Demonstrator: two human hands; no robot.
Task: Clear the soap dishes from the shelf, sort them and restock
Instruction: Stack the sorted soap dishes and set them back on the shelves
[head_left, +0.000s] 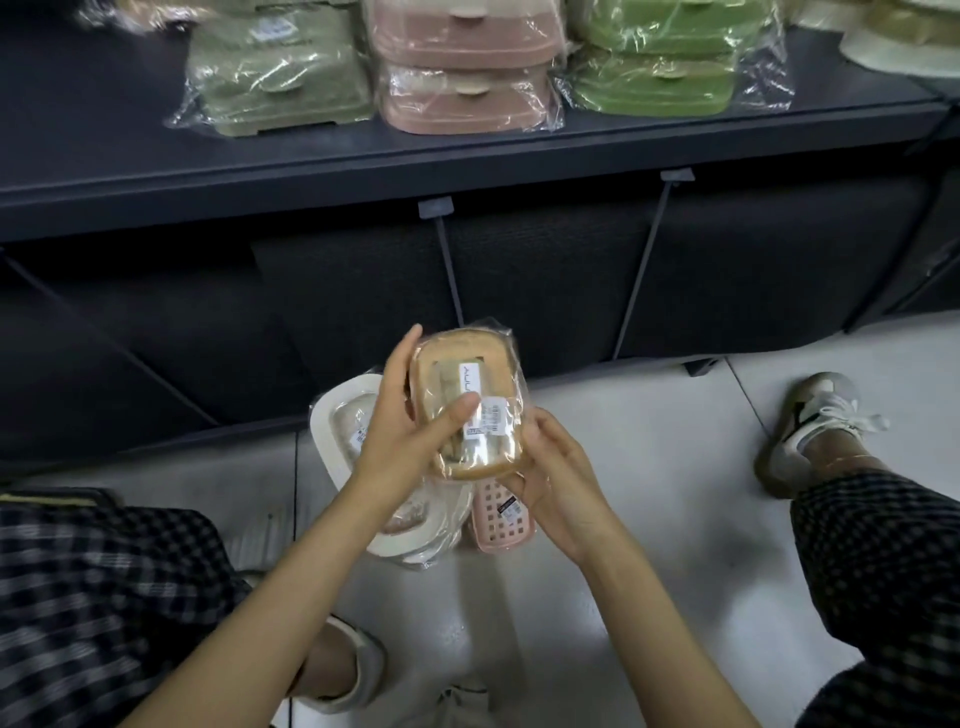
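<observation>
A tan soap dish in clear wrap, with white labels on top, is held above the floor in both hands. My left hand grips its left edge, thumb across the label. My right hand holds its lower right corner from beneath. Under them on the floor lie cream soap dishes and a pink perforated soap dish. On the dark shelf above stand wrapped stacks: olive-green dishes, pink dishes and bright green dishes.
The pale tiled floor spreads to the right of the pile. My checked trouser legs and a sneaker flank the pile. Below the shelf is a dark lower bay with slanted dividers. More cream items sit at the shelf's far right.
</observation>
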